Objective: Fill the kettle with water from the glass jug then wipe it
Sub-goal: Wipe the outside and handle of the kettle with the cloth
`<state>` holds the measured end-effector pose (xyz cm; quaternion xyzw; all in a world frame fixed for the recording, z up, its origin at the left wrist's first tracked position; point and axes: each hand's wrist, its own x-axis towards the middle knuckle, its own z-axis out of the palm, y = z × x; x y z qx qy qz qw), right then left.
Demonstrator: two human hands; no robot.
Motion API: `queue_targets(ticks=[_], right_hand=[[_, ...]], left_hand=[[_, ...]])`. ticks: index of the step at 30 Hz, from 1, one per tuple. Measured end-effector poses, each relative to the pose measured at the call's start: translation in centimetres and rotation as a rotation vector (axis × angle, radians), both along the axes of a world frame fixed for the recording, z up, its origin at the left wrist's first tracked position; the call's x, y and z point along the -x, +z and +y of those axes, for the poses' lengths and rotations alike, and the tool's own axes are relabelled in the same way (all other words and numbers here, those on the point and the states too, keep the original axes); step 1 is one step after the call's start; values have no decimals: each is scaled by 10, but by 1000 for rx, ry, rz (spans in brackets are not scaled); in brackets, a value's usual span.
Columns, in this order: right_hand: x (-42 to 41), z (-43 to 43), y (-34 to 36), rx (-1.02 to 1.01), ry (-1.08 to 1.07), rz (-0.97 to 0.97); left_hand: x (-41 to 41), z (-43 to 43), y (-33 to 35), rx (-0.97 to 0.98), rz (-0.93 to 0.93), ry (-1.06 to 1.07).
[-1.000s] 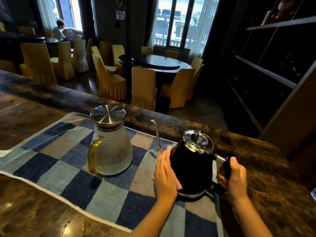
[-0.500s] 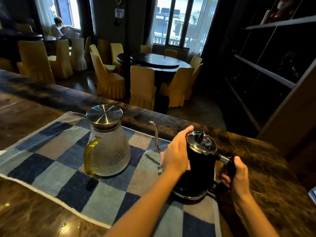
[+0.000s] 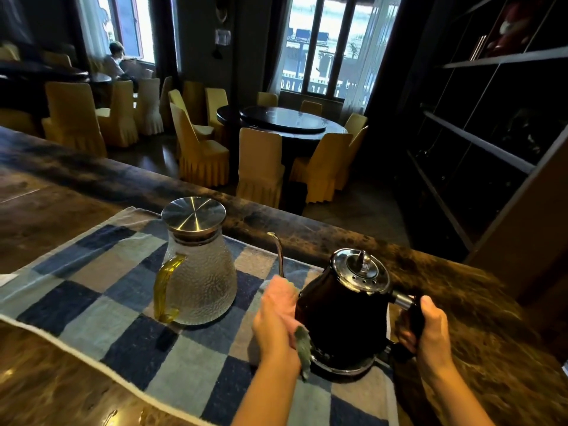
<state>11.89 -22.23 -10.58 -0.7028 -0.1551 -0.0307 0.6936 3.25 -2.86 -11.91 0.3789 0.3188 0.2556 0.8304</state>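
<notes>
Both hands work low in frame: my left hand (image 3: 278,315) presses a small grey-green cloth (image 3: 302,348) to the black, chrome-lidded gooseneck kettle (image 3: 344,315); my right hand (image 3: 430,325) grips its handle. Push too hard and the filled kettle could tip, slopping water; the metal-lidded textured glass jug (image 3: 199,272) stands near, centre-left.

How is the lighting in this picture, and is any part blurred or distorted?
Head view: the windows are overexposed while the room is dim; the black kettle loses detail in shadow; glare sits on the glass jug's steel lid; the left hand is slightly motion-blurred; the wide lens bends the shelves.
</notes>
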Motion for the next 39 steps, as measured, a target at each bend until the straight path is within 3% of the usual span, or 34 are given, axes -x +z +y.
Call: queue_targets(ticks=[2, 4, 6, 7, 8, 11, 14, 19, 23, 30, 34, 39], right_hand=[[-1, 0, -1, 6, 7, 2], [-3, -1, -3, 8, 8, 10], [-4, -1, -5, 2, -3, 14], [-4, -1, -5, 2, -9, 14], [-4, -1, -4, 4, -13, 13], [-3, 0, -4, 1, -10, 17], [-3, 1, -4, 7, -20, 11], [-3, 1, -5, 7, -32, -1], [-3, 2, -4, 5, -36, -5], [-4, -4, -6, -7, -41, 9], [-5, -1, -7, 34, -65, -41], [-4, 2, -8, 97, -107, -101]], left_hand=[[-1, 22, 9, 31, -74, -62], [-6, 43, 26, 153, -163, 36], [-18, 60, 42, 496, -430, 185], [-30, 62, 48, 570, -529, 226], [-40, 60, 52, 488, -495, 196], [-65, 37, 47, -59, -263, 110], [-76, 32, 34, -212, -145, 166], [-79, 34, 4, -91, 56, 107], [-79, 36, -6, 213, 13, -78], [-82, 59, 13, 269, -35, -375], [-92, 76, 41, 95, -11, -223], [-89, 55, 23, 126, -90, 87]])
